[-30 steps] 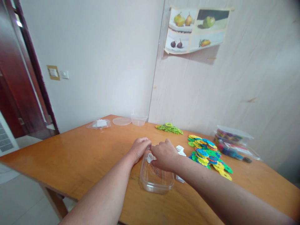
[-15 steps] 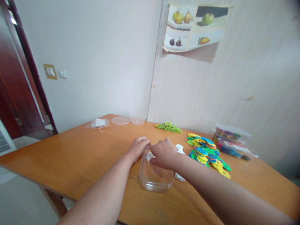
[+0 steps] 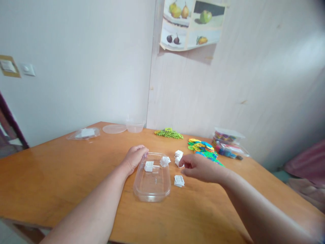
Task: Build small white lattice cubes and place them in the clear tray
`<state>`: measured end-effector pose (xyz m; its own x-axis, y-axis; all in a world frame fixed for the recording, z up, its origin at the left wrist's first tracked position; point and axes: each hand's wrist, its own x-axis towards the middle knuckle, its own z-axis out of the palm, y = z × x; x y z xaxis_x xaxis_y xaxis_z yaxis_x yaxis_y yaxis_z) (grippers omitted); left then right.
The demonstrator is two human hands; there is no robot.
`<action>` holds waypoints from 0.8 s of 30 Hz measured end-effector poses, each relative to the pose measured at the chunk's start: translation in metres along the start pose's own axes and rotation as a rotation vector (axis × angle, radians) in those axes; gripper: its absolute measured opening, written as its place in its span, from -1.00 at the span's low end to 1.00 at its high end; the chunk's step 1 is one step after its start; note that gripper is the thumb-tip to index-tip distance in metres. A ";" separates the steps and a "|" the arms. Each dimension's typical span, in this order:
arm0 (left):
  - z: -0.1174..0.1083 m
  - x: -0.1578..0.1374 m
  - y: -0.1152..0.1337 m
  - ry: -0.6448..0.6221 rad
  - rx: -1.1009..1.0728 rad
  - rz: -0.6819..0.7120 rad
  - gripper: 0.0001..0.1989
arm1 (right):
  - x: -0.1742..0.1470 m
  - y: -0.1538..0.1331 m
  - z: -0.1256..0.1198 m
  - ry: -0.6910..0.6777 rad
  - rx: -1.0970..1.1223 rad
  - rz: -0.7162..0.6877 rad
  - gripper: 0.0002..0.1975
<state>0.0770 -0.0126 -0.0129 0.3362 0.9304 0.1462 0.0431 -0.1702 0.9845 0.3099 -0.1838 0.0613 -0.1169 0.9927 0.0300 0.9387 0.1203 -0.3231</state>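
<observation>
My left hand [image 3: 135, 156] is closed on the far left corner of a clear plastic container [image 3: 151, 195] standing on the table. Inside the container, toward its far end, lies a small white stack [image 3: 149, 166] with print on it. A second white stack [image 3: 165, 161] shows at the right wall; I cannot tell whether it is inside. My right hand [image 3: 199, 166] is to the right of the container, fingers bent and thumb apart, at a pile of white stacks [image 3: 178, 154]; contact is unclear. Nearer to me is another printed white stack [image 3: 179, 180].
Colourful notched discs [image 3: 203, 149] lie beyond my right hand, with lidded clear boxes [image 3: 228, 142] behind. Green pieces [image 3: 169, 133] are piled near the wall. A clear bowl [image 3: 135, 126], a round lid [image 3: 114, 128] and a plastic lid [image 3: 85, 133] sit at the far left.
My right hand has come out of the container and moved right to the white stacks, leaving a white stack inside. My left hand stays on the container. The view has swung right.
</observation>
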 end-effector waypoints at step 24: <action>0.000 -0.005 0.009 0.014 0.009 -0.022 -0.81 | -0.014 0.008 0.026 0.011 0.115 -0.001 -0.74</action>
<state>0.0760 -0.0190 -0.0044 0.3218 0.9384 0.1261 0.0588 -0.1528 0.9865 0.3103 -0.1967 0.0338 -0.1140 0.9927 0.0405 0.8949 0.1203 -0.4298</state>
